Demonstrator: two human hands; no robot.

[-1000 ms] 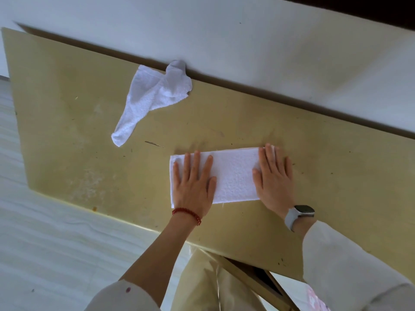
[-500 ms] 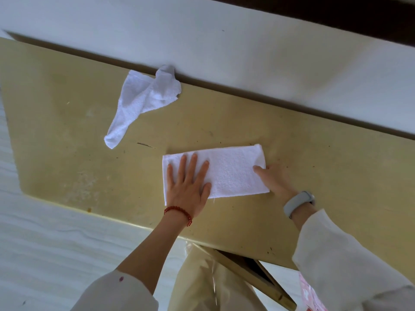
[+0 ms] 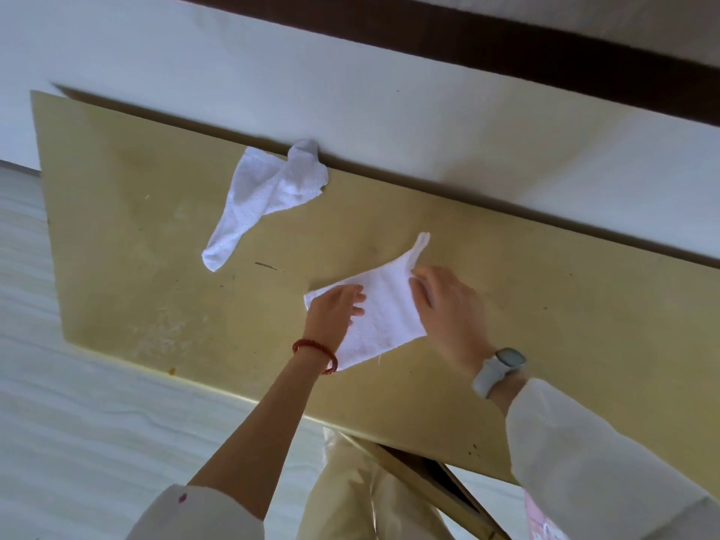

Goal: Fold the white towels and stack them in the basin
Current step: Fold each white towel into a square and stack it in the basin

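Currently, the person stands at the near edge of a yellowish table (image 3: 545, 325), both hands on one folded white towel (image 3: 383, 317). This towel lies toward the middle of the surface, closer to the near edge than the far one, turned at a slant so that one corner points to the far edge and another to the near edge.

The left hand (image 3: 331, 311) rests on the towel's left end with fingers bent over the cloth, partly closed; whether it pinches a layer or only presses cannot be told. A red bead bracelet (image 3: 315, 350) sits on that wrist.

The right hand (image 3: 448, 309) is at the towel's far right corner, fingers drawn together on the cloth there. A small tip of towel stands up past the fingers. The grip appears to be a pinch, though motion blur hides the detail. A grey watch (image 3: 500, 368) is on that wrist, above a pale sleeve (image 3: 584, 461).

A second white towel (image 3: 269, 196) lies crumpled and unfolded near the far edge of the table, left of the hands and well apart from them. One bunched end touches the pale wall (image 3: 350, 91) behind the table.
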